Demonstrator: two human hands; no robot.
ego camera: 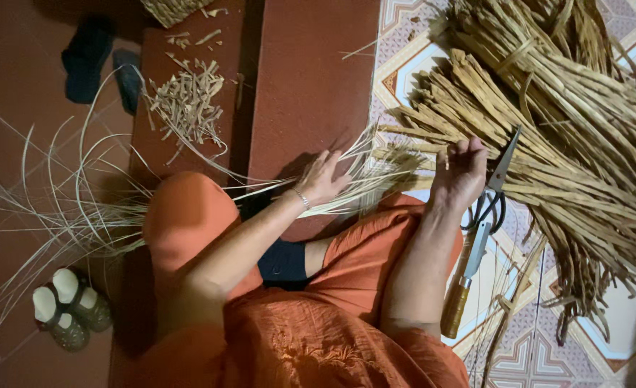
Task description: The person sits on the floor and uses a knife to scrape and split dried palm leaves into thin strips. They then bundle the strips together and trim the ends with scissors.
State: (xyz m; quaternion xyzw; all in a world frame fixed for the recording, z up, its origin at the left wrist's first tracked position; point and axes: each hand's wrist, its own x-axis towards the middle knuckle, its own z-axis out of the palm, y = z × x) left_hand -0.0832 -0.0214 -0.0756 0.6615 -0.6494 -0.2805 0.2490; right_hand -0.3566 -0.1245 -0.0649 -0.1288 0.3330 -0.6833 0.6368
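Observation:
My left hand (323, 179), with a thin bracelet on the wrist, is closed around a bunch of thin pale strips (364, 176) that fan out far to the left over my orange-clad knee. My right hand (461, 172) rests at the edge of a big pile of brown reed strips (576, 144), fingers curled on the end of one brown strip. Scissors (496, 188) lie just right of that hand. Below them lies a knife with a wooden handle (464, 282).
A heap of short cut scraps (188, 100) lies on the red floor, with a woven basket corner (170, 8) above it. A pair of small slippers (70, 309) sits at lower left, dark footwear (88, 57) at upper left. Patterned tiles (533, 352) run under the reed pile.

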